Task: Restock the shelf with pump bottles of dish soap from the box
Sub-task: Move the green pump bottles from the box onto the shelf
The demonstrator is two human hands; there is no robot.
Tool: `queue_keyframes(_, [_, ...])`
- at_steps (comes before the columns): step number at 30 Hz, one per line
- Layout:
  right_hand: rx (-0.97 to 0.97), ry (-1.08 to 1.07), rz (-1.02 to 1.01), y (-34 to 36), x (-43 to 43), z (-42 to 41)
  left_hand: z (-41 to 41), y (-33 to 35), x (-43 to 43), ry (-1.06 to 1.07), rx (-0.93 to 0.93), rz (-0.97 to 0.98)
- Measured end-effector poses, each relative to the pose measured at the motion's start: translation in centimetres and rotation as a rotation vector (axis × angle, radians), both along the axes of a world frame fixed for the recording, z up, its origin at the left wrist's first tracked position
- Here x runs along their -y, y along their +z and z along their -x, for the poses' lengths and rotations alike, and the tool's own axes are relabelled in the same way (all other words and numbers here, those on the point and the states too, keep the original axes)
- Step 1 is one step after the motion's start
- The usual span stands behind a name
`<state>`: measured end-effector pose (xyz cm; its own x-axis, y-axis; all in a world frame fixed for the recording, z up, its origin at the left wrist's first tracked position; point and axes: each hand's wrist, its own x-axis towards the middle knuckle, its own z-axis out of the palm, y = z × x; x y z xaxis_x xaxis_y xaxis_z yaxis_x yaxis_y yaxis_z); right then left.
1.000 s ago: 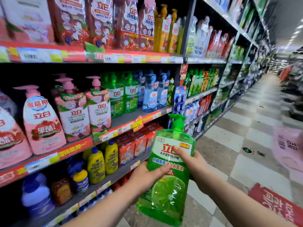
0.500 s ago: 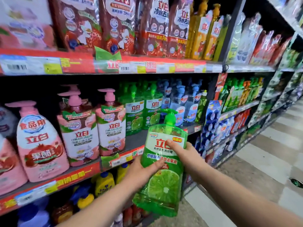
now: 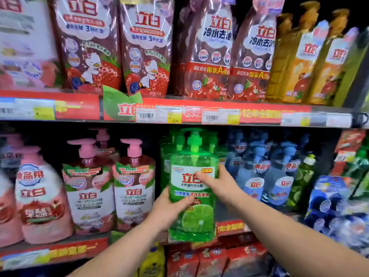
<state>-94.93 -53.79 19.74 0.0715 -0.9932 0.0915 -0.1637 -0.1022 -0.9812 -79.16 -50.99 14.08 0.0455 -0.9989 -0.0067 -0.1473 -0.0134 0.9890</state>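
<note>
- Supermarket shelving stocked with dish soap fills the view, with red price strips along each shelf edge.
- Both hands hold a green pump bottle [image 3: 197,218] upright at the front of the middle shelf [image 3: 75,250]; whether its base rests on the shelf cannot be told.
- Left hand [image 3: 169,208] grips the green pump bottle low on its left side, thumb across the label.
- Right hand [image 3: 221,182] clasps its right shoulder, thumb on the white label.
- More green bottles [image 3: 165,156] stand just behind it.
- Pink pump bottles [image 3: 133,186] stand to its left and blue bottles [image 3: 279,176] to its right, on the same shelf.
- On the upper shelf [image 3: 259,114] above it stand red refill pouches [image 3: 145,47] and, further right, orange bottles [image 3: 299,62].
- Below it sit red cartons [image 3: 211,258] and a yellow bottle [image 3: 153,260].
</note>
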Motion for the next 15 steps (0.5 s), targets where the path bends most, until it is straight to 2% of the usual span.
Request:
queue_keyframes(5, [-0.116,0.120,-0.004,-0.7,3.7,1.7,1.2,-0.7,2.5,0.111,0.035,0.028])
queue_keyframes(15, [-0.147,0.209,-0.022,-4.0,7.2,1.3,1.2,-2.6,4.5,0.223,0.084,-0.023])
